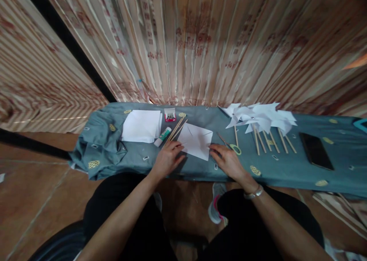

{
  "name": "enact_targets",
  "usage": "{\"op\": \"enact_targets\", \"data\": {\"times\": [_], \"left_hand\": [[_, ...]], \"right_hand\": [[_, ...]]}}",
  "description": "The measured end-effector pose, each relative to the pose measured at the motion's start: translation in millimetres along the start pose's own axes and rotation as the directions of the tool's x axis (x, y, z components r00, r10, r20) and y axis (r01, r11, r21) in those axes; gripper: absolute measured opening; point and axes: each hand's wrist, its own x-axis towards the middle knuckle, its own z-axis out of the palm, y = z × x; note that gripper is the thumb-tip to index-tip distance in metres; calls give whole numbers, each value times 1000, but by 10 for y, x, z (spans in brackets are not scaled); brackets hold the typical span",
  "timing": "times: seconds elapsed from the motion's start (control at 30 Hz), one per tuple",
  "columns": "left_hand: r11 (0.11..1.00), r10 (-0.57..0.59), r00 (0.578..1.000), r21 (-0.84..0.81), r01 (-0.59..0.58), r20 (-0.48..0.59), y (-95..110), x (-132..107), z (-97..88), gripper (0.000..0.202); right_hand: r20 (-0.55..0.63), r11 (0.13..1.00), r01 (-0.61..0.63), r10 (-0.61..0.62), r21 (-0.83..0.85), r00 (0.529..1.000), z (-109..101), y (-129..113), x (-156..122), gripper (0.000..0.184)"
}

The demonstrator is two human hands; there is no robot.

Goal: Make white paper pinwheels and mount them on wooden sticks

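Note:
A white paper square (196, 140) with cuts running in from its corners lies turned at an angle on the cloth between my hands. My left hand (168, 158) has its fingers closed at the paper's left edge. At the lower right edge, the fingers of my right hand (228, 160) hold the same sheet. Several wooden sticks (176, 131) and a green and white glue stick (163, 136) lie just beyond my left hand. Scissors (235, 149) with pale green handles rest beside my right hand.
A stack of white paper (141, 126) and a small red box of metal pins (170, 115) are at the left. Several paper pinwheels (259, 117) on sticks lie at the right, near a dark phone (316, 150). A striped curtain (183, 43) hangs behind the cloth-covered table (189, 173).

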Motion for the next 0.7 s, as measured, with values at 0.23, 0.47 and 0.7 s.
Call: {"op": "enact_targets", "data": {"times": [0.23, 0.47, 0.7], "left_hand": [[993, 119, 983, -27, -117, 137, 212, 227, 328, 24], [987, 148, 978, 37, -155, 150, 224, 259, 381, 15], [996, 92, 987, -1, -93, 129, 204, 281, 375, 18]], "right_hand": [[20, 999, 32, -32, 8, 999, 98, 84, 30, 34], [56, 996, 74, -77, 55, 995, 155, 117, 10, 36], [53, 994, 35, -41, 107, 998, 164, 123, 35, 48]]}}
